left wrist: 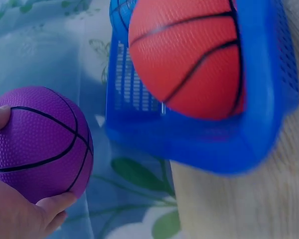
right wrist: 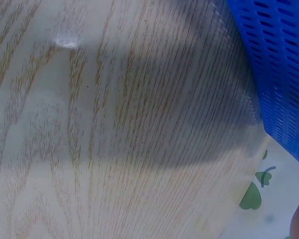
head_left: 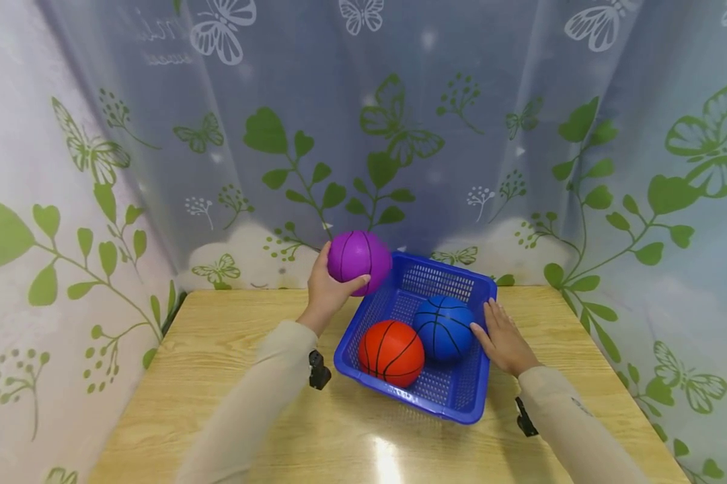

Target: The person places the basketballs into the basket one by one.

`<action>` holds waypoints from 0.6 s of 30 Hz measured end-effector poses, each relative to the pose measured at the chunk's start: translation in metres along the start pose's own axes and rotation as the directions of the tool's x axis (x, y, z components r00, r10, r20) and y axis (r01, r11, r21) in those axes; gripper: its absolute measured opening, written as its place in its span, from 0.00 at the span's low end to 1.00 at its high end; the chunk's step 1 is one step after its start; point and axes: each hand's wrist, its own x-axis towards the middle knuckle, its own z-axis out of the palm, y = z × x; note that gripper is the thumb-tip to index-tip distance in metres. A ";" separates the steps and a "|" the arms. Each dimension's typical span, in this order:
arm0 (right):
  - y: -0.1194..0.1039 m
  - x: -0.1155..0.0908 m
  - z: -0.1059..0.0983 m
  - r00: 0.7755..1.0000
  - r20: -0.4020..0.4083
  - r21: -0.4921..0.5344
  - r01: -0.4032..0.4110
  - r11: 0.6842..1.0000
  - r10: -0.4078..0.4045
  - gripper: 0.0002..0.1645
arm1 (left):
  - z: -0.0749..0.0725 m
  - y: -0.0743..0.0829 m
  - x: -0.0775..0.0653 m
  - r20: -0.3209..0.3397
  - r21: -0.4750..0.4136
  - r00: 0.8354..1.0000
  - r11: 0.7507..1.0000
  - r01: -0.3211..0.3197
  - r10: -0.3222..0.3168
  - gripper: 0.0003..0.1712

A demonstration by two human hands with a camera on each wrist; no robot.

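In the head view my left hand (head_left: 329, 289) holds a purple ball (head_left: 354, 259) with black lines. The ball is raised beside the back left corner of a blue plastic basket (head_left: 411, 401). The left wrist view shows the thumb and fingers spread around the purple ball (left wrist: 45, 139), apart from the basket. Inside the basket lie an orange-red ball (head_left: 391, 353), front left, and a blue ball (head_left: 443, 327) to its right. My right hand (head_left: 508, 339) rests at the basket's right rim, its fingers extended and the thumb reaching over the edge.
The basket stands on a light wood-grain table (head_left: 230, 376). A curtain (head_left: 315, 134) with butterflies and green leaves hangs behind the table, and similar fabric lines both sides. Each wrist carries a small black device (head_left: 319, 370).
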 end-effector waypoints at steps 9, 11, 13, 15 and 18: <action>0.004 0.001 0.002 1.000 -0.018 -0.002 0.011 1.000 -0.011 0.44 | 0.046 0.014 -0.002 0.053 0.092 0.985 0.981 -0.168 0.164 0.56; 0.004 0.001 0.002 1.000 -0.023 0.002 0.013 1.000 -0.013 0.44 | 0.052 0.013 -0.004 0.043 0.092 0.987 0.983 -0.160 0.157 0.56; 0.003 0.001 0.002 1.000 -0.025 0.007 0.014 1.000 -0.014 0.44 | 0.057 0.011 -0.005 0.022 0.088 0.989 0.985 -0.147 0.145 0.56; 0.002 0.001 0.001 1.000 -0.020 0.008 0.010 1.000 -0.010 0.44 | 0.061 0.009 -0.005 -0.003 0.088 0.992 0.989 -0.122 0.122 0.56; 0.001 0.001 0.001 1.000 -0.006 0.008 -0.002 1.000 0.002 0.44 | 0.066 0.005 -0.006 -0.022 0.092 0.996 0.992 -0.081 0.083 0.56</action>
